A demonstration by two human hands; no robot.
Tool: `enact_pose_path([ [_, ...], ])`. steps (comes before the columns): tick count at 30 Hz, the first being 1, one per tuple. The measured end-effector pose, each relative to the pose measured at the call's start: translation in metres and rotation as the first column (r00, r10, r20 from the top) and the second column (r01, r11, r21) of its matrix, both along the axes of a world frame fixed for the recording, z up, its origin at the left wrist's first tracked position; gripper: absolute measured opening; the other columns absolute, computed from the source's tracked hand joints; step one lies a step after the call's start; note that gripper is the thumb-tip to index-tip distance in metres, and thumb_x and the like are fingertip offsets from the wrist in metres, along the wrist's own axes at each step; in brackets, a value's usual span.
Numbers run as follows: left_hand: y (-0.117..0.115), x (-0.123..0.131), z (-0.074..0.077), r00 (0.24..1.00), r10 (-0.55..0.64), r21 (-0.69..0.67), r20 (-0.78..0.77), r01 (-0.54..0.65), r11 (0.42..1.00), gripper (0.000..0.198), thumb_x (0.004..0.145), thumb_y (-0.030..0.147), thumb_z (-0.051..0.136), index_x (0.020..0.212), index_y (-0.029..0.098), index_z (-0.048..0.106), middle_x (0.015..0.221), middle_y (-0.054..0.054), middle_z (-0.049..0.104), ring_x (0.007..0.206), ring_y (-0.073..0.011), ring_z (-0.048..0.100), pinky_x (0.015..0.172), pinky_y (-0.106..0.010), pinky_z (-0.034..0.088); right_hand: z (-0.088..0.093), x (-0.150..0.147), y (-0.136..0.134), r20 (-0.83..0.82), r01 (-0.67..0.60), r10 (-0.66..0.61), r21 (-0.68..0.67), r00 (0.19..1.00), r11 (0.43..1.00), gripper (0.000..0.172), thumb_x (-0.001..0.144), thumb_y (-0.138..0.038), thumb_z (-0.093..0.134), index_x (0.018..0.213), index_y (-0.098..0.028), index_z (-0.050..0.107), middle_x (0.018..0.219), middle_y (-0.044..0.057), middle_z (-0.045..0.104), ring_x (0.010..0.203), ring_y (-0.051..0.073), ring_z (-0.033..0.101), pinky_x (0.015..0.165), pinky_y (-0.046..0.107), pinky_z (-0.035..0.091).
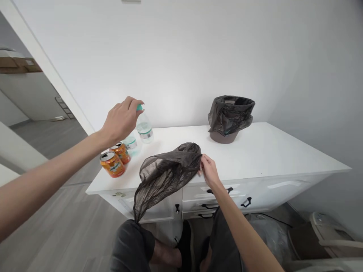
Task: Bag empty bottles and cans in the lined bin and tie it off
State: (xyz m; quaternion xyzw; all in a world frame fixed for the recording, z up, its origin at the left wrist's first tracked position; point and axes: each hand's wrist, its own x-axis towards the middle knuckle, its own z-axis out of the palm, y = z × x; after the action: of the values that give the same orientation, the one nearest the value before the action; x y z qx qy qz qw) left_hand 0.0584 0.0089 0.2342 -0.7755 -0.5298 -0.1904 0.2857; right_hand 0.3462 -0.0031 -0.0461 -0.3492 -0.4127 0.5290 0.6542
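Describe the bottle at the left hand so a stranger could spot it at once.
On the white cabinet top, look left of the grey bag in the right hand, where two orange cans and two clear bottles cluster. It is the bottle nearest the wall, the taller one, with the fingertips of the left hand at its teal cap.

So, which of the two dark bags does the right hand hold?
The loose bag pinched by the right hand at the cabinet edge; the other lines the bin behind.
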Motion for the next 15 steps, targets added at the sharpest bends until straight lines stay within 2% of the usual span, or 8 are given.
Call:
enact_pose_path([
  [3,0.053,-0.001,-0.006,0.989,0.067,-0.109,-0.13,-0.082,0.991,0.043,0.11,0.031,0.033,0.143,0.016,0.056,0.142,-0.02,0.062,0.121,-0.0386,0.066,0.097,-0.052,0.053,0.008,-0.001,0.001,0.02,-0.034,0.034,-0.004,0.999,0.999,0.038,0.093,-0.048,0.07,0.071,-0.025,0.048,0.052,-0.009,0.045,0.039,0.008,0.041,0.039,0.021,0.038],
  [6,0.089,-0.004,-0.014,0.972,0.15,-0.172,-0.182,-0.182,0.968,0.046,0.11,0.029,0.031,0.144,0.01,0.055,0.142,-0.024,0.063,0.12,-0.0407,0.067,0.097,-0.051,0.051,0.016,-0.003,0.0,0.043,-0.04,0.041,-0.02,0.998,0.999,0.034,0.093,-0.045,0.068,0.072,-0.025,0.05,0.05,-0.009,0.046,0.039,0.008,0.042,0.039,0.021,0.037],
  [10,0.113,-0.01,-0.03,0.954,0.204,-0.193,-0.222,-0.248,0.949,0.046,0.109,0.026,0.032,0.144,0.007,0.056,0.139,-0.025,0.066,0.127,-0.0402,0.063,0.106,-0.053,0.045,0.023,-0.004,-0.003,0.054,-0.043,0.044,-0.018,0.998,0.999,0.033,0.091,-0.041,0.068,0.071,-0.025,0.048,0.05,-0.01,0.046,0.038,0.008,0.042,0.039,0.021,0.036],
  [15,0.127,-0.023,-0.044,0.946,0.237,-0.215,-0.22,-0.284,0.934,0.047,0.109,0.026,0.032,0.143,0.006,0.057,0.136,-0.026,0.068,0.129,-0.0407,0.061,0.105,-0.052,0.044,0.03,-0.005,-0.005,0.056,-0.037,0.038,-0.029,0.998,0.999,0.036,0.09,-0.042,0.07,0.069,-0.025,0.046,0.05,-0.01,0.046,0.038,0.008,0.042,0.039,0.02,0.036],
])
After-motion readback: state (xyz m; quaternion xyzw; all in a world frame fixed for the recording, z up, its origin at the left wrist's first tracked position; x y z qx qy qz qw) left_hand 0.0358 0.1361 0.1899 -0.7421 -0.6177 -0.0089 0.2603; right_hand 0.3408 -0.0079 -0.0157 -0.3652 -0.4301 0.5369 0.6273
